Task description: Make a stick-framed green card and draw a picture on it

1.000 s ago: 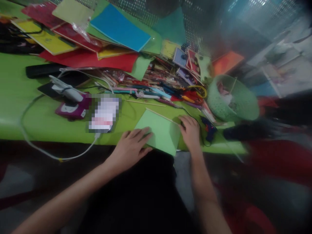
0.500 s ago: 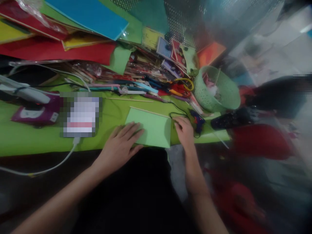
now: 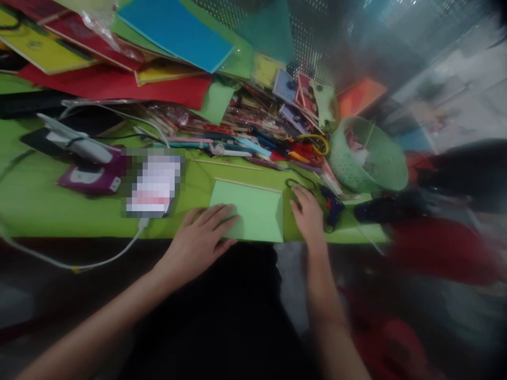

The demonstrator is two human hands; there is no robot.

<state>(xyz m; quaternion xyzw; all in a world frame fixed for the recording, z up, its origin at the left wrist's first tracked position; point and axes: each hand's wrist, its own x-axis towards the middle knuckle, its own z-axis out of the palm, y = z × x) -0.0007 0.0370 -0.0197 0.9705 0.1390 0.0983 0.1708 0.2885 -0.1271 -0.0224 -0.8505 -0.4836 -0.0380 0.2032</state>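
The left hand (image 3: 203, 226) lies flat over the near left part of a light green sheet (image 3: 259, 214), fingers stretched out and gripping nothing; laid this way, it seems to act as a weight that stops the sheet from sliding. The right hand (image 3: 309, 215) is loosely curled just beyond the sheet's right edge, thumb apart from the fingers, with nothing visible in its grasp — whether its fingertips touch the black cord (image 3: 300, 173) looping there, I cannot tell.

The sheet is thus between the two hands, on the near edge of the green counter (image 3: 43, 219), probably so that both can reach it easily. A thin stick (image 3: 249, 184) runs along its far edge, ahead of the fingers and nearly parallel to that edge; whether it is fixed there does not show.

Just right of the right hand sits a glue gun (image 3: 331, 207), a spot that would suit a quick pick-up. Beyond it stands a green basket (image 3: 343, 158), with yellow-handled scissors (image 3: 322, 143) to its left. Ahead of the left hand lies a loose stick (image 3: 225, 164), apart from the sheet. Farther left, a phone (image 3: 154, 184) is plugged into a white cable (image 3: 114, 262) — apparently set aside there, clear of the working space.
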